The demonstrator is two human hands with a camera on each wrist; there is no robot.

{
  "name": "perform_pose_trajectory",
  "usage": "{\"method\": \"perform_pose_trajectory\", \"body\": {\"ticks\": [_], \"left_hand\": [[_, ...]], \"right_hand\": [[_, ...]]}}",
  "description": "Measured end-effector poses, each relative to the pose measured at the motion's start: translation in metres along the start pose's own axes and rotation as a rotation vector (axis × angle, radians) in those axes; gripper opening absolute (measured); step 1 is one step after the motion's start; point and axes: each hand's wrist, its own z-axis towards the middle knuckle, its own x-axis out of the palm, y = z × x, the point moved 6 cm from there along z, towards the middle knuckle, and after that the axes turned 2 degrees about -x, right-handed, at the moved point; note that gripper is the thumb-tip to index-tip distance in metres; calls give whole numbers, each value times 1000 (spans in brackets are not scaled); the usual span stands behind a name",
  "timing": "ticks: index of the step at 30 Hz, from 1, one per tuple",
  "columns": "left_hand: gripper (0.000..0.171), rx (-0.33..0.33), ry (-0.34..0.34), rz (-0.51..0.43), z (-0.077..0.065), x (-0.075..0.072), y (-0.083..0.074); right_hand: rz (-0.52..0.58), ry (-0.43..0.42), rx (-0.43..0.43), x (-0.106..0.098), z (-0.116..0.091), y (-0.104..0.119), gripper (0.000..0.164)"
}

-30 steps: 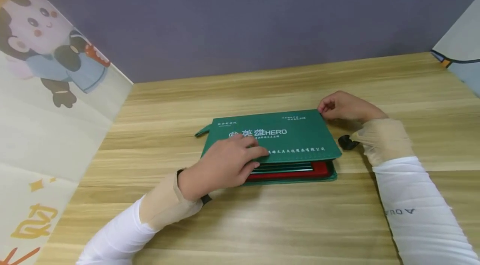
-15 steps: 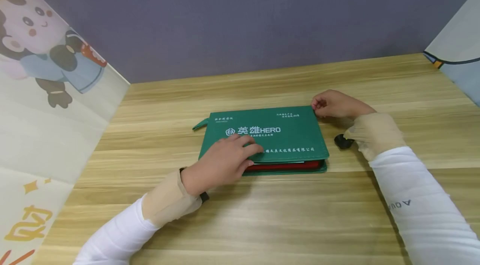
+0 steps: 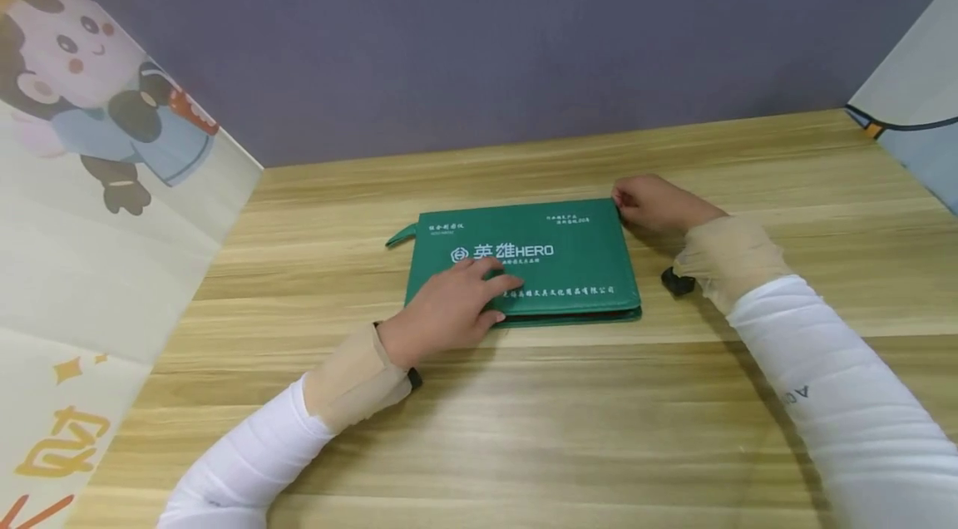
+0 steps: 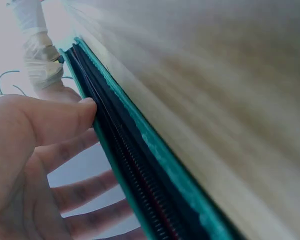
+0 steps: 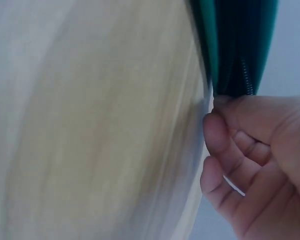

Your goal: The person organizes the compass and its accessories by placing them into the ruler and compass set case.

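Observation:
A green zip case (image 3: 584, 254) with white lettering lies flat on the wooden table, its front edge showing a thin dark gap. My left hand (image 3: 456, 300) rests on its cover with fingers spread. In the left wrist view, the thumb (image 4: 72, 117) touches the upper rim beside the zipper teeth (image 4: 132, 172). At the case's far right corner, my right hand (image 3: 659, 203) has its fingers curled. The right wrist view shows its thumb and forefinger pinching where the zipper (image 5: 246, 77) ends; the bit between the fingertips is hidden.
A green fabric tab (image 3: 401, 235) sticks out at the case's far left corner. Behind the wooden table (image 3: 524, 429) stands a grey-purple panel (image 3: 486, 38). A white panel with cartoon pictures (image 3: 112, 205) borders the left side.
The cover has come down at the front, so the red and metal contents no longer show. The case and both hands have shifted slightly away, the right hand also leftward.

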Motion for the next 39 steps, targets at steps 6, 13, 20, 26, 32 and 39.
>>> {"method": "perform_pose_trajectory", "body": {"ticks": [6,13,20,26,32,39], "left_hand": [[44,-8,41,-3,4,1,2],[45,-14,83,11,6,0,2],[46,-20,96,10,7,0,3],[47,-17,113,12,9,2,3],[48,-5,122,20,11,3,2],[49,-10,127,14,8,2,2]], "right_hand": [[-2,3,3,-2,-2,0,9],[18,14,-5,-5,-13,-8,7],[24,64,-28,-4,-25,-9,8],[8,59,-79,-5,-32,0,15],[6,72,-162,-1,-40,11,21],[-21,64,-211,4,-50,27,26]]}}
